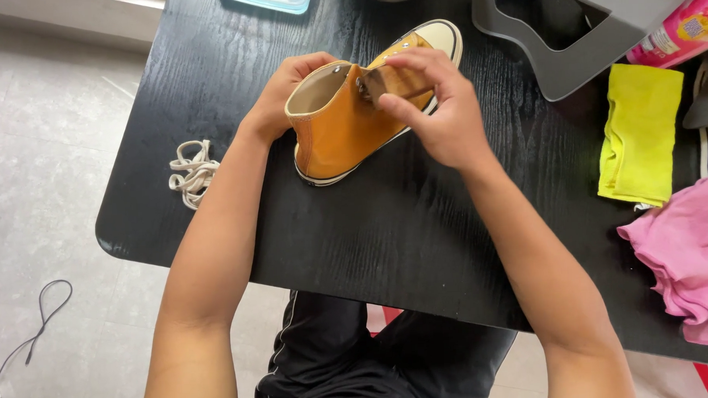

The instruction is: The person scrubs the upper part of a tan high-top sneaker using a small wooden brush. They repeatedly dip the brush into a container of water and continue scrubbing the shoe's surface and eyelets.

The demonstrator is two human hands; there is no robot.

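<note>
Head view: orange high-top shoe (350, 115) lies on its side mid-worktop (419, 228), laces out; left hand (282, 95) cups the heel collar, right hand (434, 108) pinches the tongue/eyelet flap (381, 82), so the step looks like opening up the unlaced upper, needing a steady heel hold. Loose cream lace (192, 173) lies at the left edge, yellow cloth (642, 135) and pink cloth (691, 256) right, grey stand (577, 22) far; nothing blocks the hands.

One head-worn camera looks steeply down, close over the black table (420, 244).
</note>
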